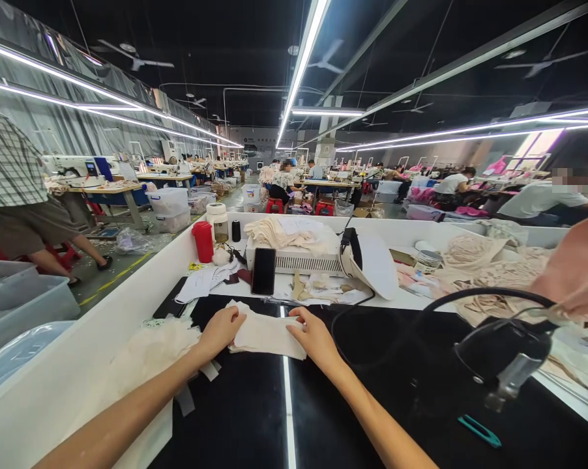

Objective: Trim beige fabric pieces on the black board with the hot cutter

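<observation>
Cut off at the right edge: a co-worker's arm (580, 267), hand out of frame; faces in the background blurred, far benches too small to read. At lower centre, left hand (220, 331) and right hand (313, 335) with fingers curled, pinching the left and right edges of a cream fabric piece (264, 335) flat against the glossy black worktable (255, 417). Beyond, a dark phone (263, 271) propped on a white box (298, 260), a red cup (203, 241) upper left of it, an iron (499, 355) at lower right, strip lights over a long sewing hall.

Phone (263, 271) stands behind cloth piece (266, 336) on table (372, 404).
</observation>
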